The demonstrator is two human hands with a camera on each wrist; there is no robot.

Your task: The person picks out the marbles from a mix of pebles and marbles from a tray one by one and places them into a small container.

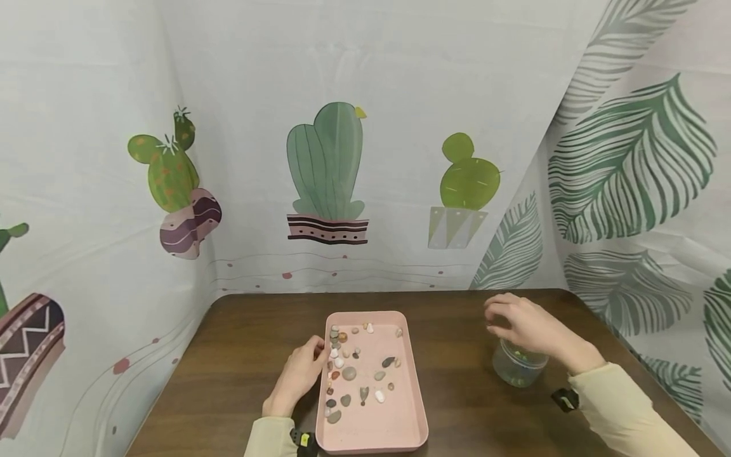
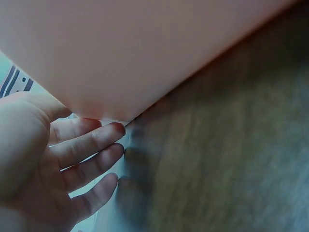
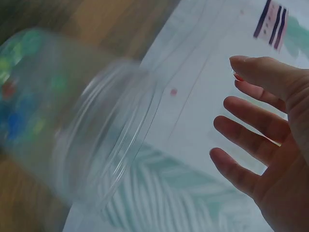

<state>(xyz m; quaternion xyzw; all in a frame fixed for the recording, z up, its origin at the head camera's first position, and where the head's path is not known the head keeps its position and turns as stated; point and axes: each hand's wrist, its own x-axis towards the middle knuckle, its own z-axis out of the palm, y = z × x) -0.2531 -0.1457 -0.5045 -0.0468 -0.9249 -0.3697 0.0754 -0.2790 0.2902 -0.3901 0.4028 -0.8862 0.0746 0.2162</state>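
Note:
My left hand (image 1: 299, 369) lies beside the pink tray (image 1: 388, 431), its fingertips at the tray's left wall. In the left wrist view the fingers (image 2: 99, 164) are spread and only slightly bent. Several pebbles (image 1: 349, 373) in grey, white and brown lie scattered in the tray, densest along its left side. My right hand (image 1: 528, 324) is over the clear jar (image 1: 516, 365) at the right. Between its thumb and index finger it pinches a small clear bead with some red (image 3: 234, 75), mostly hidden by the fingertips. Colourful beads (image 3: 17, 118) sit at the jar's bottom.
A dark wooden table (image 1: 457, 406) carries the tray and the jar. Behind it hangs a white cloth (image 1: 400, 158) printed with cacti and leaves, which also runs down both sides. The jar's mouth (image 3: 120, 130) is uncovered.

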